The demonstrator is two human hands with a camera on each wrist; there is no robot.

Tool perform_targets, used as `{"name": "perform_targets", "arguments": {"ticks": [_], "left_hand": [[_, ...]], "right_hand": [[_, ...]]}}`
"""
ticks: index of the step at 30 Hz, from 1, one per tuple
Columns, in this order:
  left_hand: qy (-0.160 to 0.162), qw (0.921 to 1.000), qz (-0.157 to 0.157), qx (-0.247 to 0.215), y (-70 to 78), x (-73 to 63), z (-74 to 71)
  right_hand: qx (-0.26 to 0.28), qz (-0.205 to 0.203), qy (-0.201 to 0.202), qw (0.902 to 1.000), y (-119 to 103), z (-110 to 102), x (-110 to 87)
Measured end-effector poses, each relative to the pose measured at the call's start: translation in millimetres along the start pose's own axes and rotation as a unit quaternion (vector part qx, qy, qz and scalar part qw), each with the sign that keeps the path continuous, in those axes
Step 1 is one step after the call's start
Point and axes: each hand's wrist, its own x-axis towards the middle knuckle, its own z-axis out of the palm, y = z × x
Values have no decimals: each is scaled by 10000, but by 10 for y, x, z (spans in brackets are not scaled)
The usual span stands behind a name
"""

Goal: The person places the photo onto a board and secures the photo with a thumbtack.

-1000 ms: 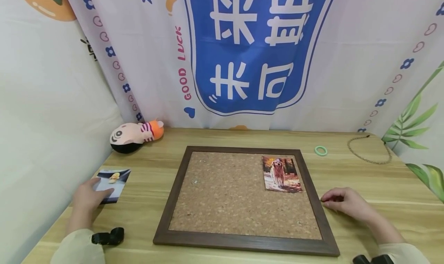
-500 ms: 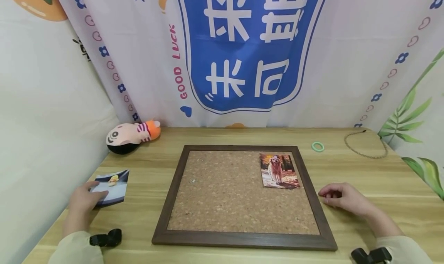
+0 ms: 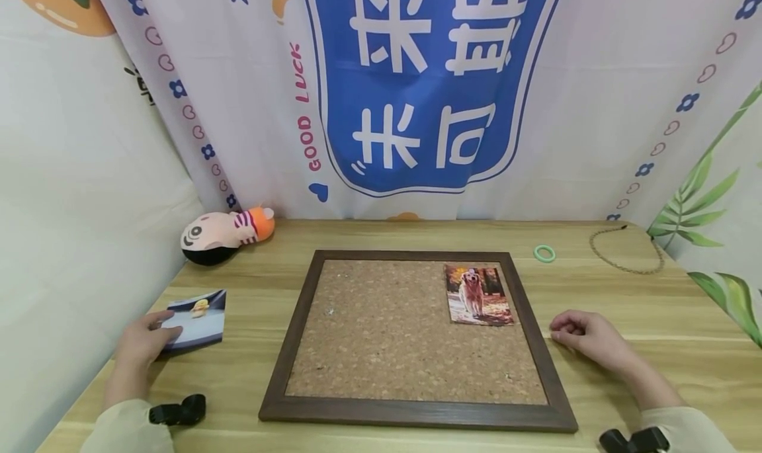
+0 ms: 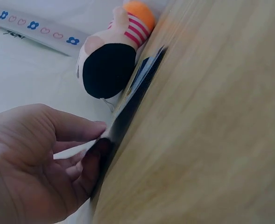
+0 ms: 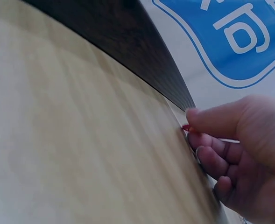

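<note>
At the left of the table, my left hand [image 3: 139, 339] pinches the edge of a photo [image 3: 205, 317] showing a small yellow figure on a pale surface. In the left wrist view the photo [image 4: 128, 109] is seen nearly edge-on, thumb on one side and fingers on the other. To the right of the cork board [image 3: 393, 347], my right hand [image 3: 589, 337] pinches a small red pin [image 5: 187, 127] between thumb and forefinger; most of it is hidden. A photo of a dog [image 3: 476, 297] is on the board's upper right, with a small pale pin at its top.
The board's dark wooden frame [image 3: 417, 413] lies flat on the table [image 3: 238, 373]. A plush doll [image 3: 223, 236] lies at the back left. A green ring [image 3: 544, 253] and a thin braided cord [image 3: 625, 261] lie at the back right. Printed cloth [image 3: 274, 109] hangs behind.
The left hand has turned the photo, and its right end has swung towards the board. The right hand stays beside the frame, almost unmoved. The head view has shifted slightly.
</note>
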Motion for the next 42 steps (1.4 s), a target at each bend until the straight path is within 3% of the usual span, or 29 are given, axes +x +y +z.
{"name": "perform_targets", "arguments": {"ticks": [11, 19, 25, 30, 33, 35, 40, 42], "left_hand": [[-52, 9967, -342, -736, 69, 5, 29], [11, 9839, -123, -1782, 215, 3, 115], [108, 9889, 241, -1465, 345, -22, 169], [25, 9869, 409, -1558, 473, -13, 233], [-31, 9852, 447, -1657, 498, 86, 298], [26, 9856, 571, -1589, 417, 280, 377], [-27, 9829, 755, -1677, 779, 162, 369], [-123, 9780, 819, -1917, 1047, -45, 325]], "right_hand": [[-610, -71, 124, 9980, -7, 16, 3], [-324, -131, 249, 9991, -15, -12, -22], [172, 71, 154, 9997, -43, -84, -14], [360, 219, 51, 9991, -87, -179, 32], [245, 235, -1, 9994, -143, -220, 73], [156, 212, -22, 9997, -180, -233, 106], [387, 80, -174, 9991, -287, -285, 243], [469, 56, -225, 9986, -353, -309, 315]]}}
